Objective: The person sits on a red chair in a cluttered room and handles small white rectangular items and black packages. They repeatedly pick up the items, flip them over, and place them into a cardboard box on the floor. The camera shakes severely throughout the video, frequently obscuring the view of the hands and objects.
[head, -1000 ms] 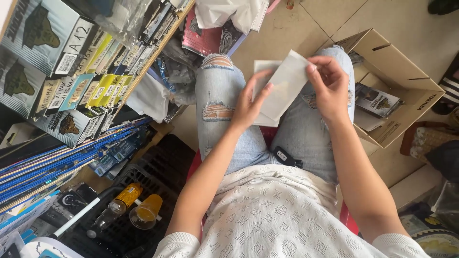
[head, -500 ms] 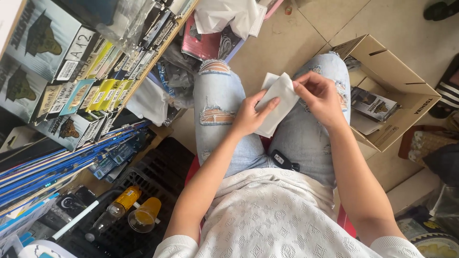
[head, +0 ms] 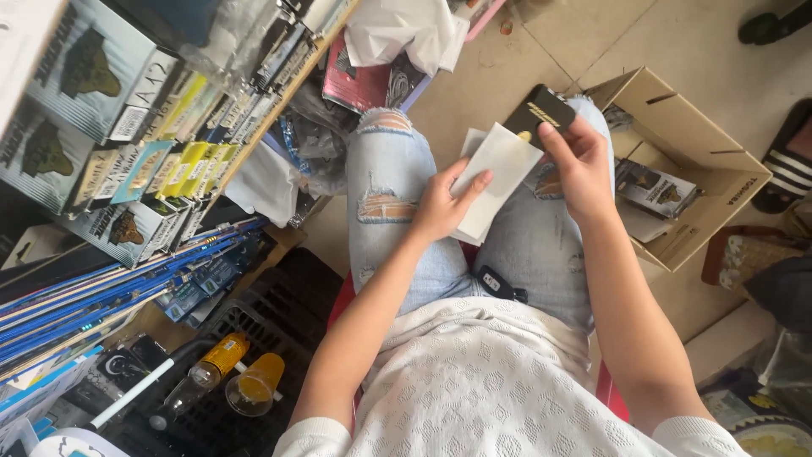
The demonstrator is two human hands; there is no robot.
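I am sitting with my knees apart in torn light-blue jeans, looking straight down at my lap. My left hand has its fingers closed around the lower end of a white paper sleeve, thumb on the near side and fingertips pressed flat on its face, so the sleeve lies slanted above my right thigh. My right hand has its fingers pinched on a small black card with a yellow mark; the card sticks out from the sleeve's upper end, its lower part hidden behind the white paper. Card and sleeve touch; both hands are close together over my right knee.

Just beyond my right hand, on the tiled floor, stands an open cardboard box, tipped slightly, with printed packets lying inside near its closer wall. A dark key fob rests on my lap between my thighs, well below the hands.

To my left a rack holds rows of packaged goods in black, yellow and pale blue, and a bundle of blue rods leans under it. Near the lower left corner a yellow bottle and a clear cup sit on a black crate. Crumpled white plastic lies at the top, over a pink package.
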